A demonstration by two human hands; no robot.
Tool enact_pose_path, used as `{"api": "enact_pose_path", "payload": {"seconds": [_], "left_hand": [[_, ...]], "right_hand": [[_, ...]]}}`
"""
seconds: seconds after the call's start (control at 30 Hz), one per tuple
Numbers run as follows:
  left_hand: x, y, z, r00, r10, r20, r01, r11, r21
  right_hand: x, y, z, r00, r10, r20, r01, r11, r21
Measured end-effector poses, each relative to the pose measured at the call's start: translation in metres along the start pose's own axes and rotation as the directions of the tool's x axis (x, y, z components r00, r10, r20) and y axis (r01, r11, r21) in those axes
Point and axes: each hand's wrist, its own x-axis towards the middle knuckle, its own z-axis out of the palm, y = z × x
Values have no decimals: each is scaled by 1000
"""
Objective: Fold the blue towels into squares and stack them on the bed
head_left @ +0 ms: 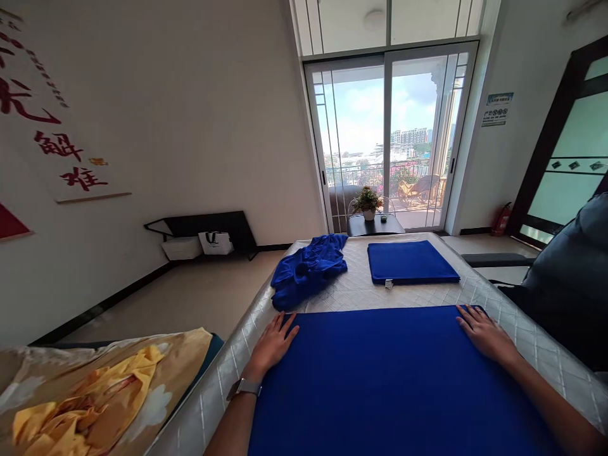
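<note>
A large blue cloth (389, 380) lies spread flat on a quilted white mattress (342, 294). My left hand (273, 342) rests flat on the cloth's far left corner, fingers stretched out. My right hand (484, 332) lies flat on its far right corner, fingers spread. Neither hand holds anything. Beyond the spread cloth, a neatly folded blue cloth (411, 261) sits at the mattress's far right. A crumpled blue cloth (308, 269) is heaped at the far left.
A yellow patterned bundle (95, 399) lies at my lower left. A dark padded chair (570, 278) stands at the right. A small table with a potted plant (368, 202) stands before the glass balcony doors (389, 139). A low black shelf (204, 234) sits along the left wall.
</note>
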Motion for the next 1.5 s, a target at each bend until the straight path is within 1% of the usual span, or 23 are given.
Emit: {"api": "enact_pose_path", "payload": {"seconds": [0.13,0.23,0.3,0.37,0.43,0.5,0.53,0.6,0.67,0.7,0.73,0.77,0.8,0.83,0.9,0.93,1.0,1.07,1.17,1.27,1.33,1.4,1.5], "left_hand": [[0,-1,2,1000,-21,22,20,1000,7],[-2,0,1,999,-29,22,29,1000,12],[-4,3,1,999,-34,18,33,999,14],[-6,5,0,999,-38,5,38,999,20],[-7,7,0,999,-38,-20,38,999,36],[-9,9,-2,998,-29,-64,32,998,62],[-10,10,-3,996,-23,-87,30,997,74],[-12,12,-5,993,-9,-120,19,996,87],[-14,14,-7,993,10,-118,-1,997,82],[-15,15,-8,994,20,-107,-12,997,75],[-16,15,-8,995,28,-92,-22,998,65],[-17,16,-8,997,29,-74,-25,998,54],[-18,15,-9,998,25,-58,-22,999,44],[-19,15,-9,999,16,-43,-15,999,36],[-18,13,-8,1000,-2,-18,2,1000,29],[-18,13,-8,1000,-7,-12,7,1000,29],[-15,11,-6,1000,-8,-8,8,999,33],[-13,9,-3,1000,-9,-12,10,999,38],[-9,7,0,1000,-10,-24,11,999,36],[-7,5,0,1000,-14,-11,14,1000,25],[-6,5,0,1000,-30,0,30,999,25],[-4,6,1,999,-41,-2,41,999,35],[-2,6,2,999,-41,-9,42,998,53]], "right_hand": [[0,-2,-2,999,43,18,-43,999,-5],[1,-10,-15,992,99,80,-99,995,-10],[4,-23,-27,977,183,107,-177,982,-62],[9,-47,-39,967,243,70,-231,962,-146],[15,-89,-48,976,219,8,-212,956,-204],[17,-147,-53,995,95,-22,-98,977,-192],[16,-181,-53,999,-1,-34,-5,989,-151],[10,-253,-51,978,-208,-6,208,978,-25],[1,-318,-47,933,-356,49,349,930,112],[-4,-345,-44,912,-402,82,385,907,171],[-9,-366,-40,895,-428,126,396,892,217],[-13,-381,-37,883,-435,175,388,887,250],[-15,-390,-34,874,-433,218,372,888,270],[-17,-393,-32,869,-425,251,356,892,278],[-18,-384,-28,869,-408,279,334,901,276],[-18,-372,-28,872,-399,283,327,906,270],[-15,-335,-28,888,-358,289,296,925,237],[-10,-284,-29,912,-285,294,241,954,178],[-3,-190,-30,951,-134,279,125,991,49],[2,-96,-26,970,34,242,-9,994,-105],[3,-50,-20,972,114,204,-81,983,-164],[4,-21,-14,972,148,185,-114,977,-179],[6,-6,-7,971,153,183,-123,978,-168]]}}
